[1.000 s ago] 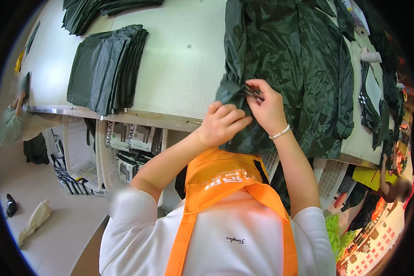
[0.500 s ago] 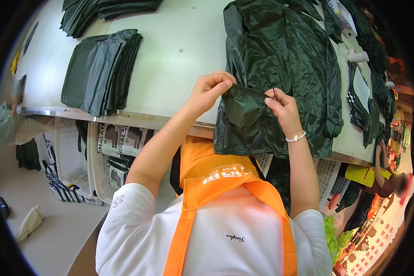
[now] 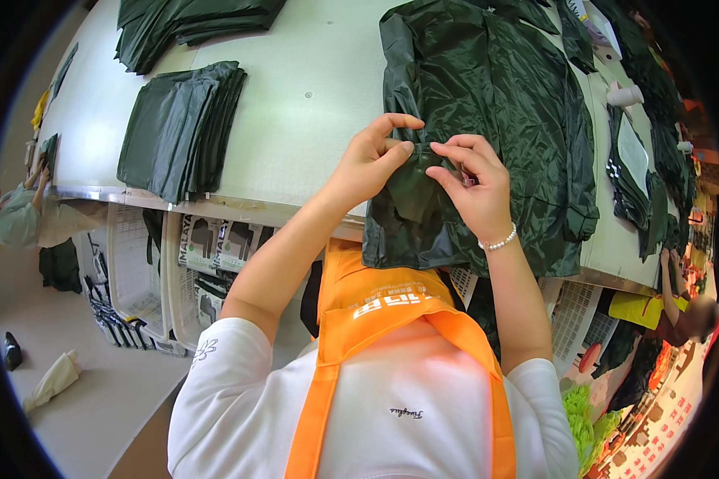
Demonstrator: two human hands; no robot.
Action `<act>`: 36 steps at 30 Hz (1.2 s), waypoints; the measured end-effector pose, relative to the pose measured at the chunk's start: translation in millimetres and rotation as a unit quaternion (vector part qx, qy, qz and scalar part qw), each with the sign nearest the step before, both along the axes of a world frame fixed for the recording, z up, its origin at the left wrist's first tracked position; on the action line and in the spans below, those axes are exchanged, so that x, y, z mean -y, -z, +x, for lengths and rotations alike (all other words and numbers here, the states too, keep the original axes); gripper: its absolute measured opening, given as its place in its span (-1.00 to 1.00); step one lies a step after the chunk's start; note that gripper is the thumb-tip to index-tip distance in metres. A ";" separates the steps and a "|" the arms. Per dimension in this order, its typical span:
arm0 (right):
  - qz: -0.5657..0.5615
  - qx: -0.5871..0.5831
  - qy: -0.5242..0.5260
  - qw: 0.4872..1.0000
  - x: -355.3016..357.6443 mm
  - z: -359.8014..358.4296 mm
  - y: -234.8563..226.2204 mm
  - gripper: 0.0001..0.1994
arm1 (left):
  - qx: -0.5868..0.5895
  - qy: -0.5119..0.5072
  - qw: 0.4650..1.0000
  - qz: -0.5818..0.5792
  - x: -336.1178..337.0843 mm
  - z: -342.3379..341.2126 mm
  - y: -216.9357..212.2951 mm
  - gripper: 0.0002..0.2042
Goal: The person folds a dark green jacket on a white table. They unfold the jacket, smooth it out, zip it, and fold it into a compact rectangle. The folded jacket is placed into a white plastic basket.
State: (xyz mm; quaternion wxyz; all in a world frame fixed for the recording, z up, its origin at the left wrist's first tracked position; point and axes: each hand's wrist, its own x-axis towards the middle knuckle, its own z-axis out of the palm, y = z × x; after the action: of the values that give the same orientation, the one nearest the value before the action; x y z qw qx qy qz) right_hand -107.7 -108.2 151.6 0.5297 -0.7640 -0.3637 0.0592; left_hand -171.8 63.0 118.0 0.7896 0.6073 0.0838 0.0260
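Left of the green garment [image 3: 527,120], a broad pale stretch of the tabletop [image 3: 303,144] gives the widest room for moving, running as far as a folded green stack [image 3: 176,132]. Beyond that stack, farther from the person than the garment's near end, lies a second green pile [image 3: 196,24]. Right of the garment, the room narrows to a strip before a white spool [image 3: 624,96] and some folded green pieces [image 3: 627,195] with a pale sheet [image 3: 633,156] on them. The tabletop's front edge runs out to both sides of the garment, whose near end reaches past that line to just beside the orange apron [image 3: 375,291]. Below the edge, to the garment's left, stands a white basket [image 3: 140,271].

The garment lies spread under and beyond both hands, which work close together at its near left part. The left hand [image 3: 373,160] pinches a bit of its cloth at the thumb tip, index finger stretched out above. The right hand [image 3: 475,177] has its index fingertip at the same fold, its thumb apart and lower. Something small sits within its curled fingers, too hidden to name; whether they grip the cloth, I cannot tell.
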 end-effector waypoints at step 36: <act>-0.067 -0.100 -0.053 0.991 24.0 9.0 -5.8 -0.80 | -0.096 -0.116 0.986 0.071 16.9 -11.1 -28.4 -0.81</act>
State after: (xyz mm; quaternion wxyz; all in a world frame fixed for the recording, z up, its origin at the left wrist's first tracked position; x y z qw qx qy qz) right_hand -98.7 -132.2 157.4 0.5069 -0.7679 -0.3438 0.1876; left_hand -183.0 46.1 146.5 0.7245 0.6475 0.2273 0.0648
